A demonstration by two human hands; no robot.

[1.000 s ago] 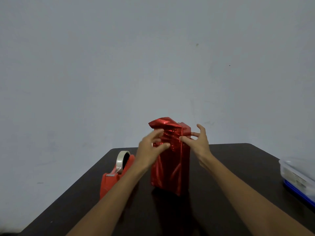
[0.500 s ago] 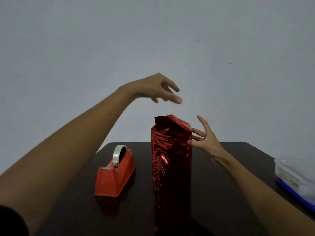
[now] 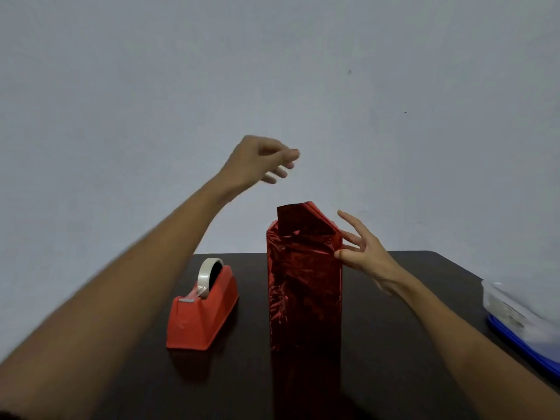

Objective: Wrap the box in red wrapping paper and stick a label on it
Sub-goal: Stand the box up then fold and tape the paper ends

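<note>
Now the top flap (image 3: 295, 218) stands loose again.
Our left hand (image 3: 260, 160) lifted away, loosely curled; our spread right hand (image 3: 362, 253) steadies the box (image 3: 304, 286).

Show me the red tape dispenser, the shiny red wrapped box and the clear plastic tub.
red tape dispenser (image 3: 203, 321): head view, sloping near side.
shiny red wrapped box (image 3: 304, 286): head view, front face.
clear plastic tub (image 3: 510, 303): head view, lid.

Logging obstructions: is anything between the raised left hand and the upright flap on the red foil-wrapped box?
Nothing visible. The left hand hangs in open air up and left of the red foil-wrapped box; the red tape dispenser sits lower, to the left, and the right hand touches the box's right edge.
</note>
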